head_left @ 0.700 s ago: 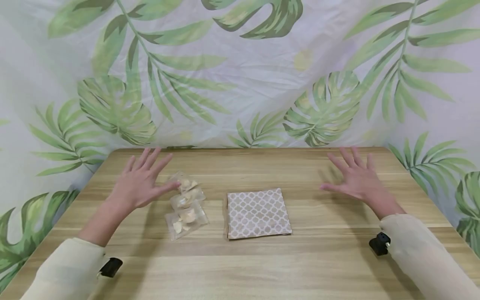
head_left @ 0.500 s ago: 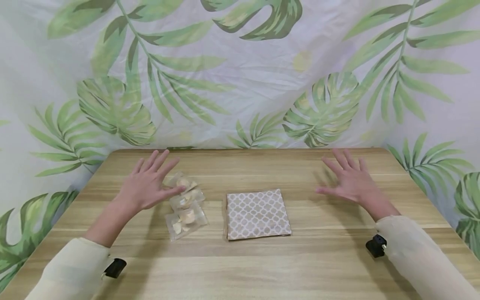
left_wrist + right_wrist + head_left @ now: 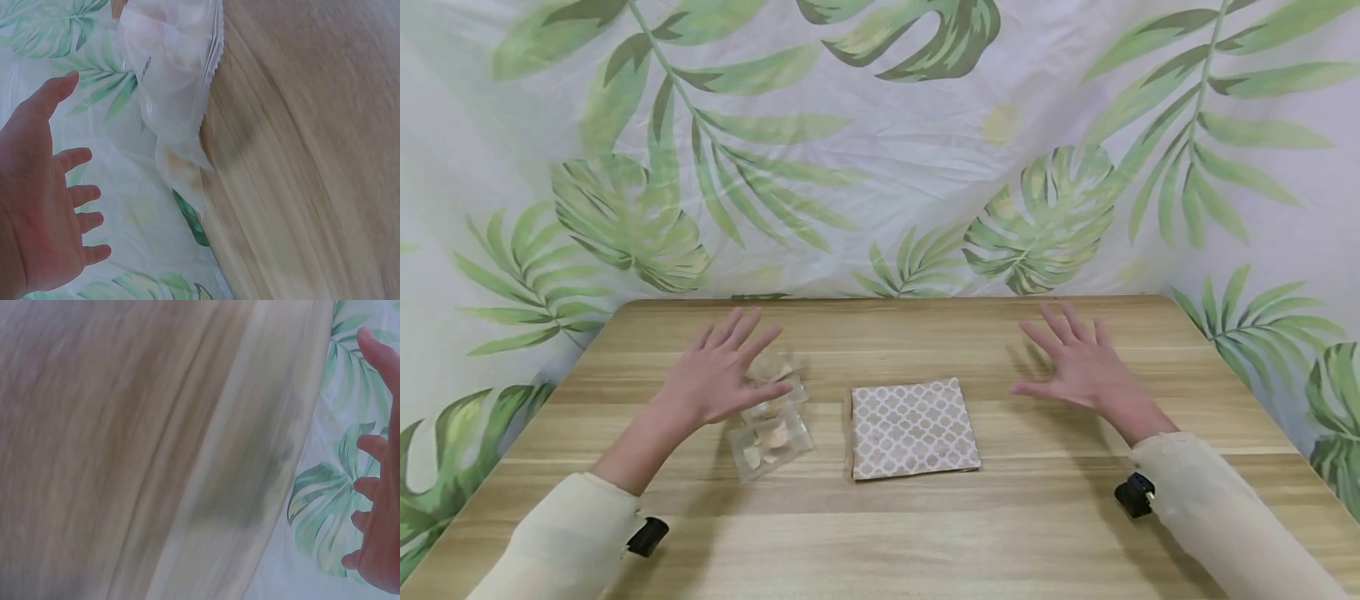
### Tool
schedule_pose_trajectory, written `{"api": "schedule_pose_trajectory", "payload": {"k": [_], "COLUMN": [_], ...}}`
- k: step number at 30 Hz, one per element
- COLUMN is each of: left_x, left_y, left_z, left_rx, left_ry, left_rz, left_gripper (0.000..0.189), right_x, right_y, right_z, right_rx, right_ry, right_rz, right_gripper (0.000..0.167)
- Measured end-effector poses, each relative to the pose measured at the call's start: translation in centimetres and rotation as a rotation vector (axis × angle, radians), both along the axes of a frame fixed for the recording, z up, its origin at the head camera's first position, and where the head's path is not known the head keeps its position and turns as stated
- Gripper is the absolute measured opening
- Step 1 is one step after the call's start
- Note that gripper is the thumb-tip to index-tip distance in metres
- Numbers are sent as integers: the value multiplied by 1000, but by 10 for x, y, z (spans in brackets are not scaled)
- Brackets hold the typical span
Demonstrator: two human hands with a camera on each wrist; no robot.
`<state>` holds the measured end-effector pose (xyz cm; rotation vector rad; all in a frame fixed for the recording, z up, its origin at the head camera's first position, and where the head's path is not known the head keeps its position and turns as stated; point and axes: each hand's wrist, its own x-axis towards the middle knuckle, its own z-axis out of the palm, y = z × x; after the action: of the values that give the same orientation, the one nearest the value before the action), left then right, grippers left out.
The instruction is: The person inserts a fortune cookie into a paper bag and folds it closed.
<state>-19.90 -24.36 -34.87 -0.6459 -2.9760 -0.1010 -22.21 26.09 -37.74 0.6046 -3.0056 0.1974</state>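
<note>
My left hand (image 3: 718, 375) hovers with spread fingers over the left part of the table, partly covering small clear packets (image 3: 772, 442) that hold pale pieces. In the left wrist view the packets (image 3: 172, 81) lie beyond the hand (image 3: 44, 200), which touches none of them. A flat, folded piece with a beige and white lattice pattern (image 3: 915, 429) lies in the middle of the table; its exact kind is unclear. To the right of it, my right hand (image 3: 1086, 371) hangs above the wood, fingers spread, holding nothing. The right wrist view also shows that hand (image 3: 378, 506) bare.
The wood-grain table (image 3: 910, 542) reaches back to a white cloth with green leaves (image 3: 880, 167). Light sleeves (image 3: 565, 533) cover both forearms, and a small black device (image 3: 647, 536) sits at each wrist.
Both hands have moved inward, the left to the right and the right to the left, and slightly nearer to me. The packets and the patterned piece lie where they were.
</note>
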Motion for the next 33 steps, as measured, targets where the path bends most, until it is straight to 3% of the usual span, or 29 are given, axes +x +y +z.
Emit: {"api": "schedule_pose_trajectory", "payload": {"k": [21,33], "left_x": [-3,-6], "left_y": [33,54], "left_z": [0,-10], "left_rx": [-1,32], "left_ry": [-28,-70], "left_rz": [-143,-255], "left_gripper": [89,92], "right_x": [1,1], "right_y": [-31,-49], "right_z": [2,-3], "right_rx": [-23,-51], "right_ry": [-11,-23], "right_rz": [46,130], "right_gripper": [104,105]}}
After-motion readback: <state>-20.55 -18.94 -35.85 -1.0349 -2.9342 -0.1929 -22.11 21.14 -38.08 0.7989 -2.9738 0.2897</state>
